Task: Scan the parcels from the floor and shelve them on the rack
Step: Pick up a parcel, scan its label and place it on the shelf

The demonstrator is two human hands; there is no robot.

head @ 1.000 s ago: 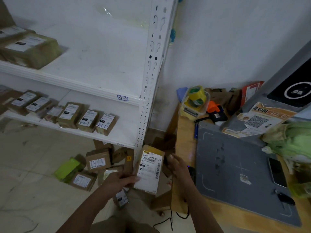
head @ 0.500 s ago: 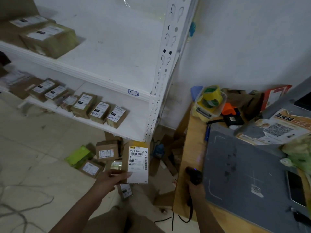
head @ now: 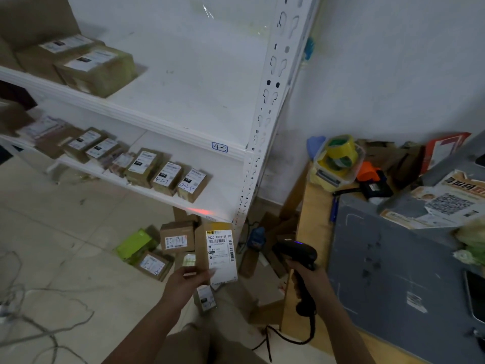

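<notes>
Parcels point(head: 168, 177) lined the lower shelf point(head: 223, 198) of the rack point(head: 265, 114); more boxes point(head: 177, 239) lay on the floor point(head: 65, 232) below it. Before the rack, my left hand point(head: 187, 281) pinched a labelled parcel point(head: 220, 254) and my right hand point(head: 308, 278) gripped the barcode scanner point(head: 295, 252): mid-scan, I judged.

Matt brown cardboard parcel point(head: 201, 245) with a paper label point(head: 222, 258), black plastic scanner point(head: 296, 252) right of it, white painted metal rack point(head: 265, 106) behind.

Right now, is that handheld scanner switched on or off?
On. A small blue light glows on the scanner in the right hand, and a red patch of light falls on the lower shelf edge.
</notes>
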